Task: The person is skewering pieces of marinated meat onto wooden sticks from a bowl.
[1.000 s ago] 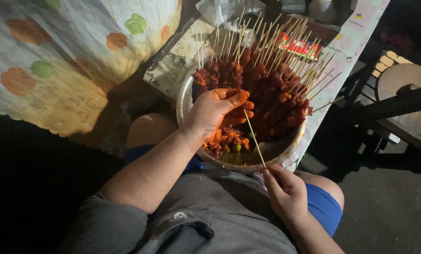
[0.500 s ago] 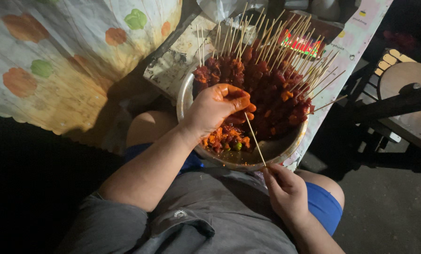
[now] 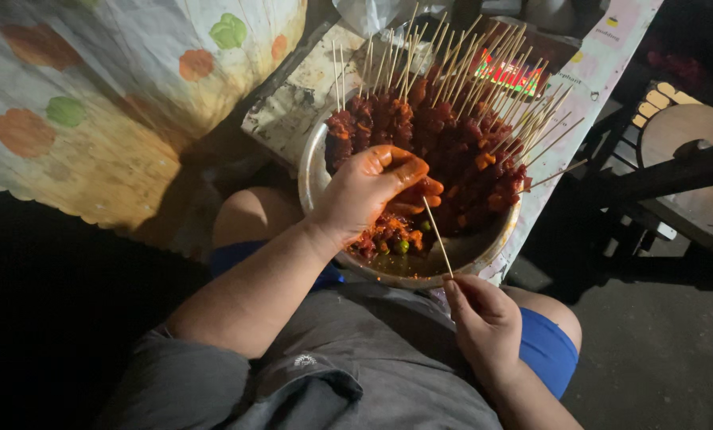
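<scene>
Cloth: I see a pale cloth (image 3: 110,103) with orange and green blobs filling the 10 o'clock part of my view, draped and lit from above.
Table: a worn table (image 3: 297,99) runs from 12 toward 4 o'clock, with the bowl resting at its near edge, over the person's lap.
Bowl: a round metal bowl (image 3: 313,171) sits at centre, its near rim just above the grey shirt.
Skewered meat: a heap of red marinated skewers (image 3: 452,143) fills the far half of the bowl, sticks fanning up toward 1 o'clock.
Loose pieces: red, orange and green bits (image 3: 388,239) lie in sauce at the bowl's near side, 6 o'clock of the heap.
Left hand: I read the left hand (image 3: 368,195) as curled narrow over the bowl, sauce-stained fingertips pinched on a red piece at the stick's tip.
Right hand: the right hand (image 3: 484,318) sits at 5 o'clock of the bowl, thumb and fingers closed on the stick's lower end.
Stick: one bare bamboo stick (image 3: 438,237) slants from the right hand up to the left fingertips.
</scene>
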